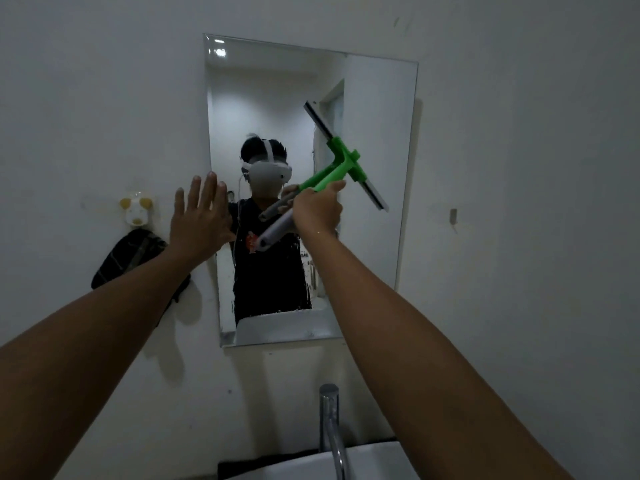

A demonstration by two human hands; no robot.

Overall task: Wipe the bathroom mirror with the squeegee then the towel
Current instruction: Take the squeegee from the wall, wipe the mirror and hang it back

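Scene: a dim bathroom with white walls, seen from a camera worn on a person's head; both bare forearms reach up and forward.
Mirror (377, 109): a tall frameless rectangle fixed to the wall, tilted slightly in this wide view. It reflects a person in a dark shirt and the room behind.
Left hand (202, 216): spread flat, fingers up and apart, placed over the mirror's left edge, partly on the glass and partly on the wall.
Right hand (318, 211): fingers wrapped tight around the squeegee handle, in front of the mirror's middle.
Squeegee (341, 169): green plastic head and neck, with a grey handle that sticks out below the right hand toward the lower left. Its long dark blade runs diagonally from upper left to lower right across the mirror's right half. Whether the blade touches the glass cannot be told.
Hook (136, 211): a small pale, animal-shaped wall hook left of the mirror.
Dark cloth (128, 258): hangs beneath the hook, partly hidden by the left forearm; it is unclear whether this is the towel.
Tap (330, 424): a chrome spout below the mirror, between the forearms.
Sink (367, 459): a white rim at the bottom edge, under the tap.
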